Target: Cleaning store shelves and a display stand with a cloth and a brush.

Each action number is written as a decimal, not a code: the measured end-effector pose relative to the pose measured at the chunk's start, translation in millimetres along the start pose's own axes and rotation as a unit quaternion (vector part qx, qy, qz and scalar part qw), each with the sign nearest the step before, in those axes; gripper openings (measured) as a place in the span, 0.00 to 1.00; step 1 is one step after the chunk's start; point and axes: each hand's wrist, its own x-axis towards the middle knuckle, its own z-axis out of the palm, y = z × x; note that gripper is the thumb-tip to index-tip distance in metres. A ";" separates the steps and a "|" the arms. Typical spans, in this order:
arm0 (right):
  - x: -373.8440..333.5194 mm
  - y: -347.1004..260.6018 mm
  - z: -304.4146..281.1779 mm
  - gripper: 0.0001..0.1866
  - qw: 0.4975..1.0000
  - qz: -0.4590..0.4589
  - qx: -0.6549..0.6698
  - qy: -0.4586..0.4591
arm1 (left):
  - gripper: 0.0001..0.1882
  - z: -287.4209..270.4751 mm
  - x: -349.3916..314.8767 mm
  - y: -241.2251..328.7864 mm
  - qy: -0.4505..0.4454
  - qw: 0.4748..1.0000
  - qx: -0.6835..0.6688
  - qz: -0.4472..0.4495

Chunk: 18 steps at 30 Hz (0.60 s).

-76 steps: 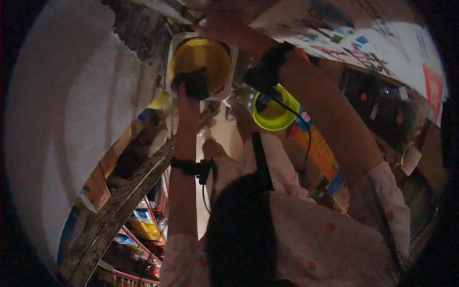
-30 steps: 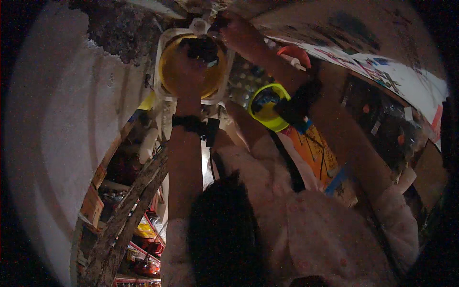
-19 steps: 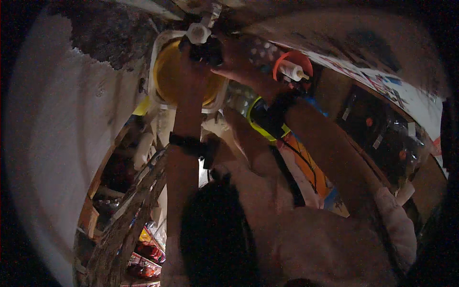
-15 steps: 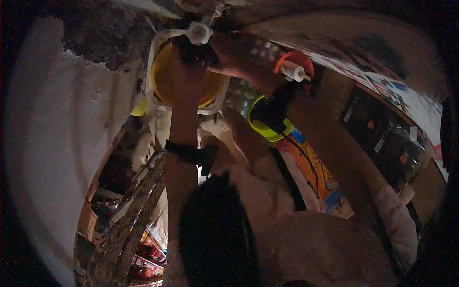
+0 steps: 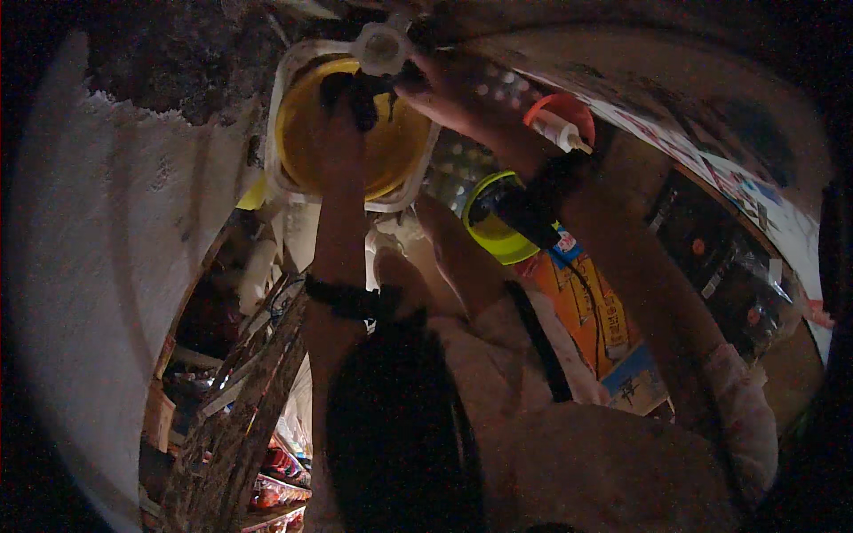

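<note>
A yellow basin stands inside a white square sink, below a pale scalloped knob. Over the basin, my left hand is closed on a dark, limp-looking thing, too dim to name. From the right comes my right hand, just under the knob. Its fingers are curled by the dark thing's right end; shadow hides what they grip. Dark bands circle both wrists.
Right of the sink are an orange-red container with a white bottle and a lime-green tub with something dark in it. A pale wall rises on the left. Worn wooden boards lean at lower left.
My right hand has drawn a little away from my left, rightward, and the dark thing now spans between them. More of the basin's inside shows. The view has shifted slightly.
</note>
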 end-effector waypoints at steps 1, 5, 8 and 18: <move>-0.3 -22.0 -26.1 0.25 0.998 0.046 0.033 -0.020 | 0.22 -2.2 5.3 24.0 -0.004 1.000 0.028 -0.006; 7.3 -49.5 -33.4 0.24 0.999 0.041 0.016 -0.030 | 0.22 -4.7 22.6 37.2 0.035 0.937 -0.300 -0.176; 30.5 34.4 22.1 0.22 0.977 -0.062 0.169 0.113 | 0.21 15.5 30.6 36.8 0.053 0.885 -0.421 -0.193; 7.8 7.0 21.4 0.15 0.985 -0.042 0.089 0.141 | 0.24 49.0 28.9 29.1 -0.010 0.971 -0.208 -0.116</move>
